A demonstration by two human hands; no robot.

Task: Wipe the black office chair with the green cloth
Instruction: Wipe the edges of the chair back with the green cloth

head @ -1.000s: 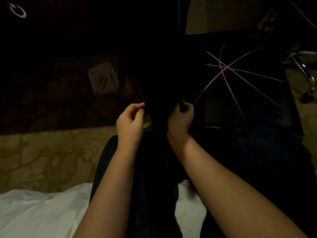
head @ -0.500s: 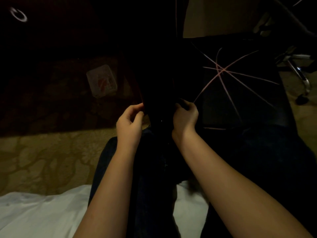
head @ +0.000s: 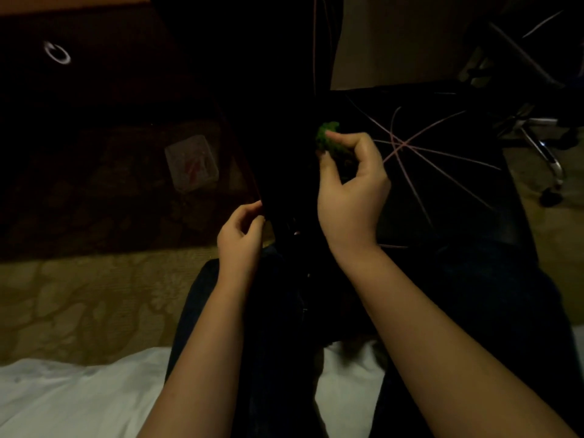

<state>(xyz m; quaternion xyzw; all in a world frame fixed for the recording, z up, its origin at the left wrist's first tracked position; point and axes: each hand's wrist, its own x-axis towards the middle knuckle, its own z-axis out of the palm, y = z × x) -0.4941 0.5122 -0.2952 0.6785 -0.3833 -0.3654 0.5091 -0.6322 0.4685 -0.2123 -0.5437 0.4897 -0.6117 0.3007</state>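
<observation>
A tuft of fuzzy green cloth [head: 328, 139] is pinched between thumb and forefinger of the right hand [head: 350, 197]. The black office chair [head: 442, 210], its matte panel crossed by thin pink lines, is seen just right of that hand. The chair's dark edge is pinched by the curled left hand [head: 240, 235]. Left of it, a clear packet [head: 191, 162] with unreadable red marks lies on patterned carpet [head: 79, 295].

Green cloth [head: 327, 138], black chair [head: 448, 210], white sheet [head: 72, 396]
</observation>
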